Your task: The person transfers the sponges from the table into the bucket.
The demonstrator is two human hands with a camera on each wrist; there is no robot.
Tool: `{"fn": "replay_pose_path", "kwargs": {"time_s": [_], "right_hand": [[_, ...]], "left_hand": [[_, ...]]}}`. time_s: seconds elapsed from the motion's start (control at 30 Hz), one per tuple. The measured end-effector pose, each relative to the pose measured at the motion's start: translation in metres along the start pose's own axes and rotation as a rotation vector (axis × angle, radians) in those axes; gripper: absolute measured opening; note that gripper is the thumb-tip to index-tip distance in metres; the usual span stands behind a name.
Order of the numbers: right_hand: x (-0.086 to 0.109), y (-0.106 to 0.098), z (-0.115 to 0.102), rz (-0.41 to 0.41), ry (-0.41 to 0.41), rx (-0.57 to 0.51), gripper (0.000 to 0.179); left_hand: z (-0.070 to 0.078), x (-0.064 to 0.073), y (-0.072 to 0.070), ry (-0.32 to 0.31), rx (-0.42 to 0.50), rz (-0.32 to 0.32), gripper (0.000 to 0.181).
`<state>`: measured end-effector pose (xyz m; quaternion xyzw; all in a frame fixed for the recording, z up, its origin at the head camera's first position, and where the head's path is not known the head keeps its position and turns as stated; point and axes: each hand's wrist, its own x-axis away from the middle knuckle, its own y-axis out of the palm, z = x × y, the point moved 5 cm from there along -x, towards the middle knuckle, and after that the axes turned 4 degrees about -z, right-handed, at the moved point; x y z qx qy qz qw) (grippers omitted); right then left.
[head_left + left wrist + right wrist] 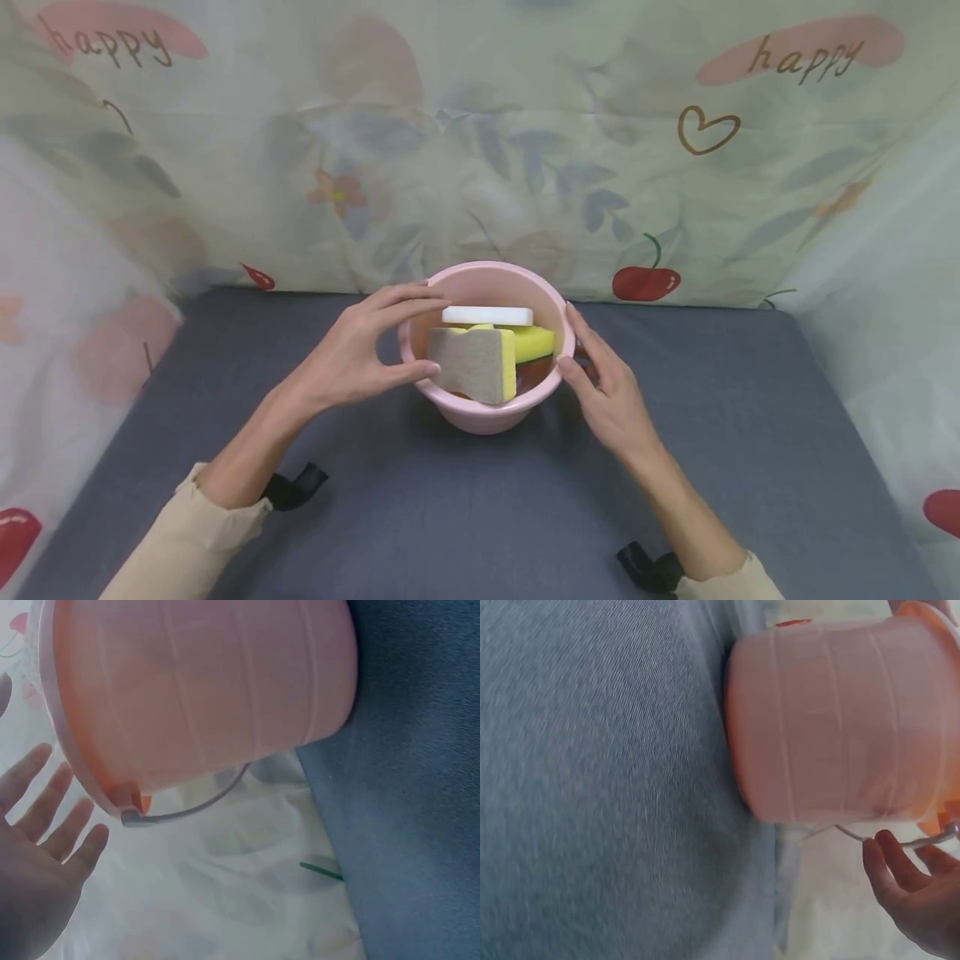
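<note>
A pink bucket (486, 419) stands upright on the dark cloth-covered table. In it a sponge (468, 364) with a grey face and yellow body leans by the near left rim. Behind that lie a yellow piece (534, 342), its kind unclear, and a white block (487, 316). My left hand (360, 342) is at the left rim, fingers extended over the edge and thumb beside the sponge. The left wrist view shows its fingers spread, holding nothing. My right hand (611, 392) holds the right rim, thumb on the edge, other fingers curled outside near the handle (930, 841).
Grey-blue cloth (480, 517) covers the table. A printed curtain (480, 167) rises behind the bucket, with pale sheets at both sides. Black straps (296, 487) show at the wrists.
</note>
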<state>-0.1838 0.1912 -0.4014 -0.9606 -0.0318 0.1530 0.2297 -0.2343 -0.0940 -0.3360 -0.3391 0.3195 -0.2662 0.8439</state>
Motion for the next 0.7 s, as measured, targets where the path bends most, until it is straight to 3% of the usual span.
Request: {"fn": "replay_pose_path", "kwargs": {"time_s": [0.3, 0.7], "right_hand": [[0.006, -0.024, 0.003, -0.012, 0.012, 0.132, 0.064], [0.023, -0.048, 0.018, -0.090, 0.094, 0.364, 0.076]], "left_hand": [[-0.004, 0.015, 0.000, -0.024, -0.085, -0.018, 0.078], [-0.016, 0.046, 0.001, -0.155, -0.200, -0.058, 0.092]]}}
